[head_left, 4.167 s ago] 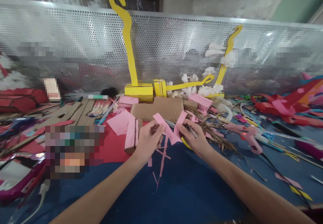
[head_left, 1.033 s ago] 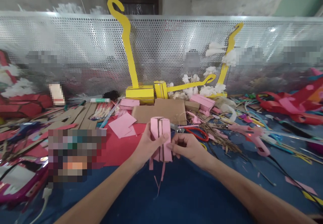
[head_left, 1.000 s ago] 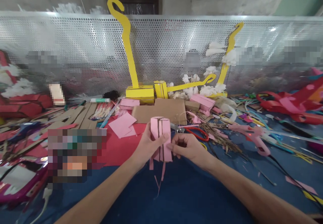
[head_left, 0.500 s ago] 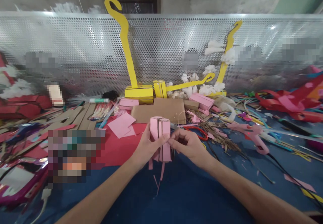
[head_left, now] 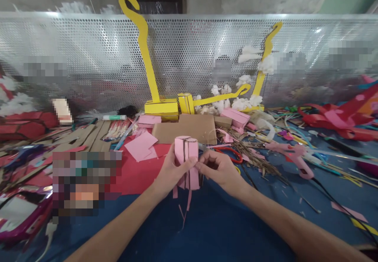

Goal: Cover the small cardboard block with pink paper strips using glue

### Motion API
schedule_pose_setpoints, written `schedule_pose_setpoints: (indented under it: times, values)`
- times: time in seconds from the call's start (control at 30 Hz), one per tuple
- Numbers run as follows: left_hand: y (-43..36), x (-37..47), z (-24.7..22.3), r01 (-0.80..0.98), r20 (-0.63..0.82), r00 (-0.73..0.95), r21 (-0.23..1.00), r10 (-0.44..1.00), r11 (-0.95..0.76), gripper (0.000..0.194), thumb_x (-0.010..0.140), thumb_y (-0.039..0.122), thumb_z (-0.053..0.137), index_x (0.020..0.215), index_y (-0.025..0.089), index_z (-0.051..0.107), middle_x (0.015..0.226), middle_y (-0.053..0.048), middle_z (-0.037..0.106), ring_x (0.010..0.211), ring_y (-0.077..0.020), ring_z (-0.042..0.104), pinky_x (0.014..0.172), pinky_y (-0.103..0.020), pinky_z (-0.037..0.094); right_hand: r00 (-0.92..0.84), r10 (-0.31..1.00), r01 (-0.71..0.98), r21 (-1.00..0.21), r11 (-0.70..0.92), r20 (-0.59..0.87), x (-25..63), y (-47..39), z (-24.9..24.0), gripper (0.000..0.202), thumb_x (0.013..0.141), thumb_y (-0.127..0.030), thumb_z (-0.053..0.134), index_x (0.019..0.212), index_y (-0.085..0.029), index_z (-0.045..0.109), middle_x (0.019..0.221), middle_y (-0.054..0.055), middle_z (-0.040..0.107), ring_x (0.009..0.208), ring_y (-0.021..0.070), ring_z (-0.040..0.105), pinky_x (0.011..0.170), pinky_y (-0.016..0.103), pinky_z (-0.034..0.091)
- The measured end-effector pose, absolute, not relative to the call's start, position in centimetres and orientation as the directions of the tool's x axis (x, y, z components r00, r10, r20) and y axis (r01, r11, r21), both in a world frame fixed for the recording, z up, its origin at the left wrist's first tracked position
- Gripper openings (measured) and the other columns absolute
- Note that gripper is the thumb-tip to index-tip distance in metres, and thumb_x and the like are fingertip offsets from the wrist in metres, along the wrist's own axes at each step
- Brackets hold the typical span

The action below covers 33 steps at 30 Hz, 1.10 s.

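My left hand (head_left: 173, 168) is wrapped round a small upright box (head_left: 190, 150) covered in pink paper, its thumb pressed on the front face. Dark brown gaps run down the box between its pink strips. At the box's right edge, my right hand (head_left: 217, 167) is closed in a pinch with curled fingers. What those fingertips hold is hidden. A greyish-blue piece (head_left: 202, 148) shows just behind them, too little of it to name. Thin pink paper strips (head_left: 189, 200) lie below the box on the blue tabletop (head_left: 206, 226).
Behind stand yellow hook-topped paper pieces (head_left: 147, 65) against a perforated metal panel (head_left: 189, 45). Brown cardboard (head_left: 184, 130), red paper (head_left: 138, 173) and pink scraps (head_left: 141, 146) lie ahead. To the right are red-handled scissors (head_left: 236, 157) and a pink glue gun (head_left: 299, 157) with a black cord.
The whole view has shifted slightly. My hands and the pink box keep almost the same pose.
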<state>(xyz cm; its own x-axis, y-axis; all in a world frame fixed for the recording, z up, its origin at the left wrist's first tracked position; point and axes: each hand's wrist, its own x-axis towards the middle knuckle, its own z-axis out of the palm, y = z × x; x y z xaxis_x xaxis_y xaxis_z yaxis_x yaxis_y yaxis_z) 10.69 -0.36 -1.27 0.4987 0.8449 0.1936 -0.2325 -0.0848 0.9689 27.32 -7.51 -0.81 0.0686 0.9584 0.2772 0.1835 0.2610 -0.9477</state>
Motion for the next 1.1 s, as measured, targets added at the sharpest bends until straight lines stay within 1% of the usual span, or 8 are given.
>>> schedule_pose_setpoints:
  times: [0.13,0.23,0.37,0.47,0.67,0.77,0.9,1.1]
  values:
    - [-0.3,10.8,-1.4,-0.250,0.181,0.491,0.966,0.852,-0.061,0.063,0.079,0.039,0.082,0.133,0.021,0.055,0.115,-0.009,0.069,0.101,-0.0229,0.066,0.088,-0.035,0.055,0.062,0.955,0.164,-0.947,0.276,0.290,27.2,-7.6,-1.1,0.029,0.087,-0.043,0.075,0.079,-0.019,0.060,0.070,-0.002,0.060,0.060,0.0109,0.052,0.056,0.025,0.042]
    - [-0.3,10.8,-1.4,-0.305,0.140,0.499,0.952,0.855,0.022,0.057,0.079,0.039,0.083,0.127,0.021,0.058,0.117,-0.009,0.069,0.100,-0.0217,0.067,0.088,-0.034,0.056,0.067,0.947,0.149,-0.942,0.301,0.313,27.2,-7.6,-1.0,0.027,0.088,-0.043,0.074,0.087,-0.019,0.061,0.077,-0.001,0.061,0.066,0.0124,0.055,0.061,0.026,0.045]
    - [-0.5,10.8,-0.7,-0.373,0.008,0.526,0.901,0.850,0.222,0.050,0.078,0.038,0.084,0.118,0.019,0.061,0.103,-0.007,0.072,0.086,-0.0196,0.070,0.080,-0.034,0.058,0.079,0.948,0.088,-0.949,0.302,0.309,27.3,-7.7,-1.0,0.027,0.095,-0.045,0.066,0.106,-0.022,0.058,0.083,-0.002,0.059,0.070,0.0123,0.055,0.065,0.026,0.048]
    - [-0.7,10.7,-0.2,-0.393,-0.052,0.534,0.868,0.844,0.302,0.048,0.075,0.038,0.086,0.112,0.019,0.062,0.089,-0.004,0.071,0.076,-0.0174,0.069,0.075,-0.032,0.059,0.063,0.961,0.034,-0.963,0.266,0.268,27.3,-7.7,-1.0,0.029,0.096,-0.047,0.064,0.109,-0.023,0.054,0.091,-0.001,0.058,0.073,0.0124,0.056,0.067,0.027,0.049]
    - [-0.4,10.8,-0.2,-0.400,-0.055,0.482,0.874,0.875,0.275,0.047,0.070,0.037,0.089,0.104,0.018,0.062,0.086,-0.002,0.070,0.070,-0.0141,0.066,0.068,-0.028,0.057,-0.012,0.969,0.123,-0.962,0.246,0.246,26.9,-7.9,-1.2,0.032,0.095,-0.048,0.066,0.085,-0.021,0.051,0.077,-0.003,0.052,0.067,0.0122,0.052,0.062,0.026,0.044]
    - [-0.1,10.8,-0.4,-0.416,-0.023,0.463,0.877,0.886,0.240,0.046,0.071,0.038,0.088,0.104,0.017,0.063,0.087,-0.003,0.070,0.070,-0.0147,0.066,0.064,-0.027,0.056,-0.045,0.976,0.144,-0.965,0.218,0.213,26.8,-8.0,-1.3,0.034,0.092,-0.049,0.068,0.086,-0.022,0.050,0.076,-0.003,0.055,0.065,0.0126,0.053,0.061,0.027,0.044]
    - [0.0,10.9,-0.6,-0.428,0.008,0.464,0.877,0.886,0.217,0.046,0.073,0.039,0.086,0.105,0.017,0.062,0.088,-0.004,0.070,0.070,-0.0152,0.065,0.063,-0.028,0.055,-0.064,0.976,0.154,-0.964,0.215,0.207,26.6,-8.1,-1.2,0.035,0.092,-0.049,0.069,0.084,-0.022,0.048,0.077,-0.003,0.053,0.065,0.0115,0.051,0.060,0.026,0.043]
    - [-0.1,11.0,-0.7,-0.432,0.059,0.424,0.890,0.904,0.145,0.050,0.072,0.037,0.087,0.111,0.019,0.061,0.097,-0.004,0.071,0.075,-0.0146,0.066,0.071,-0.029,0.055,-0.023,0.974,0.173,-0.958,0.227,0.226,26.4,-8.1,-1.1,0.034,0.090,-0.047,0.072,0.088,-0.023,0.048,0.082,-0.003,0.050,0.068,0.0116,0.050,0.062,0.025,0.046]
